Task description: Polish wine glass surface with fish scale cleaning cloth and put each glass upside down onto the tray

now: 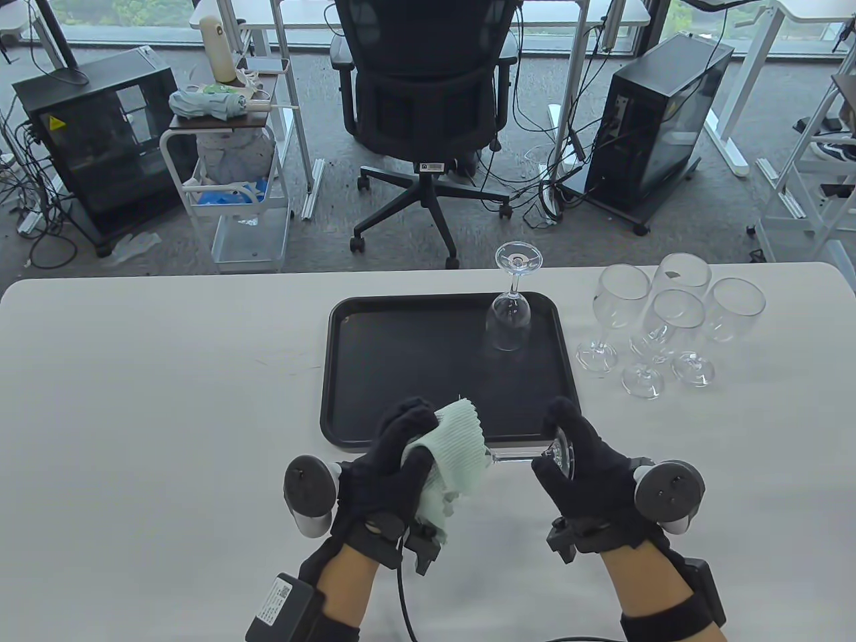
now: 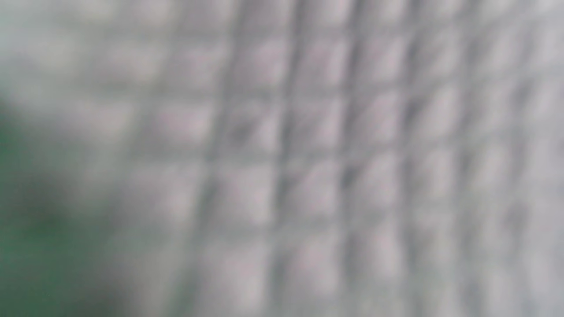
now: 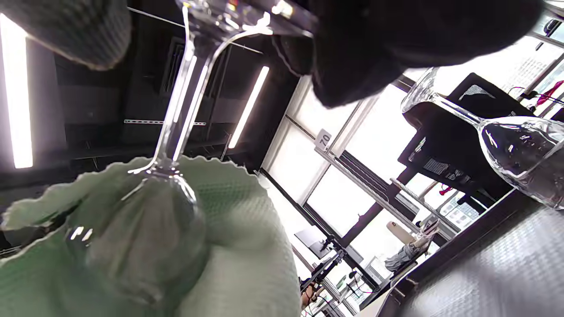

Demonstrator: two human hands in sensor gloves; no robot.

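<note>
Two gloved hands work over the near edge of a white table (image 1: 147, 401), the largest thing in the table view. On it, at the centre, lies a black tray (image 1: 401, 361). At the tray's far right corner stands one upside-down glass (image 1: 511, 314), rim on the tray and foot up. To the right of the tray, on the bare table, four upright glasses (image 1: 669, 321) stand close together in a cluster.

Near the tray's near edge the left hand (image 1: 391, 468) is curled round the pale green cleaning cloth (image 1: 455, 455), which is wrapped about the bowl of the held wine glass (image 1: 528, 456); the right wrist view shows the bowl sunk in the cloth's folds. That glass lies on its side between the hands, stem running left to right. The right hand (image 1: 582, 468) has its fingers and thumb closed round the glass's foot, holding it just above the table.

The left wrist view is filled by a blurred weave, so it adds nothing about the fingers.
</note>
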